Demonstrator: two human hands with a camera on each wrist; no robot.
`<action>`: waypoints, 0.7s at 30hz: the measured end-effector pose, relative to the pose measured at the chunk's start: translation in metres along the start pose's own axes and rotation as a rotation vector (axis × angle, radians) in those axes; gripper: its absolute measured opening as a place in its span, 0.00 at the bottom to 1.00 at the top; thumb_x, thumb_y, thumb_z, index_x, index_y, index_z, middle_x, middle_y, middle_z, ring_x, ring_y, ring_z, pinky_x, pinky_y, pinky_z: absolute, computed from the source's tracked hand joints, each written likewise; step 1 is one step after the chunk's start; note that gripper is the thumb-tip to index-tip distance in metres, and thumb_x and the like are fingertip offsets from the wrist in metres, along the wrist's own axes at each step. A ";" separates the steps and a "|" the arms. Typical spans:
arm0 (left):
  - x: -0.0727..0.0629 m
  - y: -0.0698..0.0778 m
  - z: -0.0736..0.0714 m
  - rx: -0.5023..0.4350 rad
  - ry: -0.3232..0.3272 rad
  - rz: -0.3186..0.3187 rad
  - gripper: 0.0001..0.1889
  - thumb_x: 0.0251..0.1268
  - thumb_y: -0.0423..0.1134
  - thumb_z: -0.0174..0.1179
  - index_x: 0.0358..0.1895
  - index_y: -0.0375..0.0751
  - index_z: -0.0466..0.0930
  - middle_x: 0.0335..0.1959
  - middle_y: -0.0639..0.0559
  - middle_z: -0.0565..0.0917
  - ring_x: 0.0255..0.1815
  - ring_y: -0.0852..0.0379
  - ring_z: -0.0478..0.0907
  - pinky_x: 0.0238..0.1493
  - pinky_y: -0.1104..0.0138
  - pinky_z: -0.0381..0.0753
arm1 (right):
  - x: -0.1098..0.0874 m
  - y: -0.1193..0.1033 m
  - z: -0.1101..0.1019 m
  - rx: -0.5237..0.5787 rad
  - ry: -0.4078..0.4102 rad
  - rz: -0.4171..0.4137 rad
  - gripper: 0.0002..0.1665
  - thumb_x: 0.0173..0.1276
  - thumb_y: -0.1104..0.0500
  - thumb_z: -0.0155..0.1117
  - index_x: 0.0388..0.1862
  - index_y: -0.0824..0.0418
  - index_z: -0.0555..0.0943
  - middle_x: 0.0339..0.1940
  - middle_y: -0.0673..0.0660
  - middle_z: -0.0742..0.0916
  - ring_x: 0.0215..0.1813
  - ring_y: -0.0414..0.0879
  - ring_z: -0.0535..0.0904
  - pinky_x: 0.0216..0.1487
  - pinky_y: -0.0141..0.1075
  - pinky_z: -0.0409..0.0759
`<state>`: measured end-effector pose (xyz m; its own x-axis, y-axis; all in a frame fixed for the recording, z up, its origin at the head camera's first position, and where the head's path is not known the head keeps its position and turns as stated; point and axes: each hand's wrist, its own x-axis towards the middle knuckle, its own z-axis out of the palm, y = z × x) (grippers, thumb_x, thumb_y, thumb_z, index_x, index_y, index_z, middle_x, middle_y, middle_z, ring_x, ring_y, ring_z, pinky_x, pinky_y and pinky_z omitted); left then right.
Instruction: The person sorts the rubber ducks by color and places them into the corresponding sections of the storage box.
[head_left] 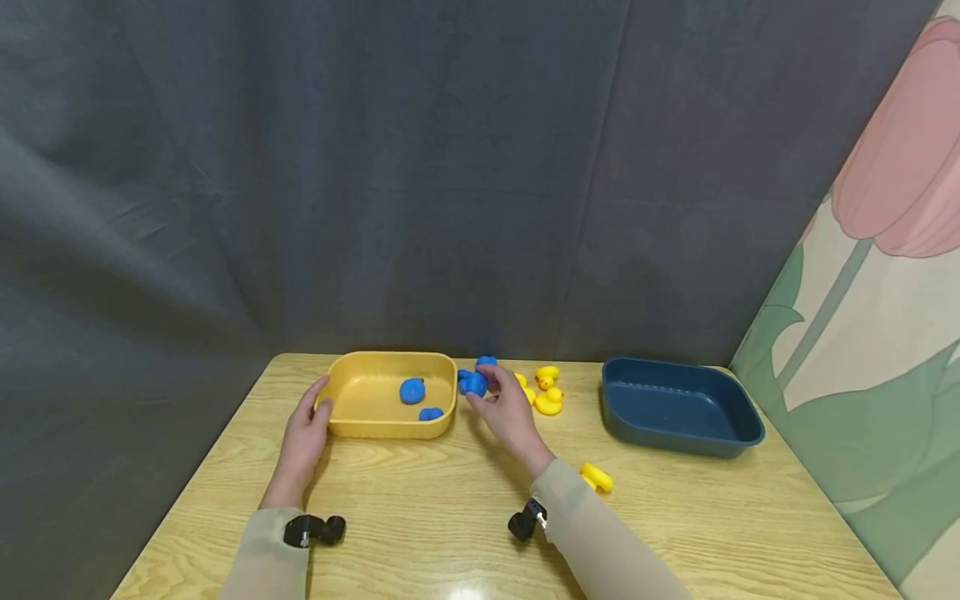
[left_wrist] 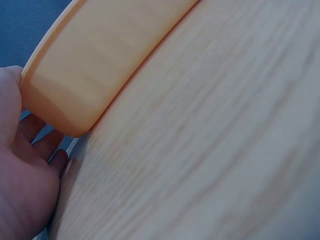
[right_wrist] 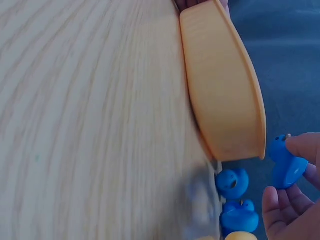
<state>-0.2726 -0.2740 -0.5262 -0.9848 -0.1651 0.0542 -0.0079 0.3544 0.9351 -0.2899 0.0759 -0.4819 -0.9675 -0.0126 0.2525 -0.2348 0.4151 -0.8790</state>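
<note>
Right now a raised blue duck (head_left: 472, 384) sits between the thumb and fingertips of the right hand (head_left: 513, 417), which is closed only as far as the toy's body lets it. The duck is off the table, just beside the right end of a yellow tub (head_left: 390, 429); whether it brushes the rim is hard to tell from these angles.

At the tub's other end, the left hand (head_left: 302, 425) grips the left wall, its thumb at the rim and its fingers round the outside. Two small blue toys (head_left: 412, 391) lie apart inside the tub, one near the middle of the floor and one by the near right corner. The right wrist view shows two more blue ducks (right_wrist: 239, 218) on the table, side by side next to the tub's right end and below the held one.

Past the right hand is a cluster of yellow ducks (head_left: 549, 403), partly covered by that hand. Another yellow toy (head_left: 598, 477) lies nearer the person, partly behind the right sleeve (head_left: 600, 525). Farther right, a dark blue tub (head_left: 682, 408) stands on the wooden table (head_left: 420, 517), well apart from the yellow one. A dark grey curtain (head_left: 450, 183) hangs behind everything.
</note>
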 end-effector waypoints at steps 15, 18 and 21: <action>0.002 -0.001 0.000 -0.015 0.008 -0.003 0.32 0.94 0.50 0.44 0.92 0.54 0.54 0.92 0.43 0.52 0.92 0.41 0.44 0.88 0.45 0.48 | 0.002 -0.015 0.019 0.080 -0.032 -0.063 0.25 0.74 0.65 0.78 0.67 0.65 0.83 0.59 0.61 0.86 0.60 0.58 0.83 0.63 0.54 0.86; 0.002 -0.002 0.000 -0.017 0.008 0.002 0.32 0.94 0.50 0.44 0.92 0.54 0.54 0.92 0.43 0.52 0.92 0.41 0.45 0.89 0.45 0.48 | 0.003 -0.017 0.022 0.067 -0.043 -0.066 0.25 0.75 0.64 0.78 0.68 0.64 0.83 0.59 0.60 0.86 0.59 0.57 0.83 0.63 0.52 0.86; 0.002 -0.002 0.000 -0.020 0.010 0.002 0.31 0.94 0.49 0.45 0.92 0.53 0.54 0.92 0.43 0.52 0.92 0.41 0.45 0.88 0.45 0.48 | 0.004 -0.019 0.024 0.062 -0.055 -0.070 0.25 0.75 0.62 0.78 0.68 0.64 0.83 0.60 0.60 0.86 0.59 0.58 0.83 0.63 0.52 0.86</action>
<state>-0.2746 -0.2748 -0.5276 -0.9831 -0.1733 0.0597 -0.0021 0.3361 0.9418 -0.2911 0.0461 -0.4738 -0.9520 -0.0903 0.2926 -0.3052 0.3547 -0.8837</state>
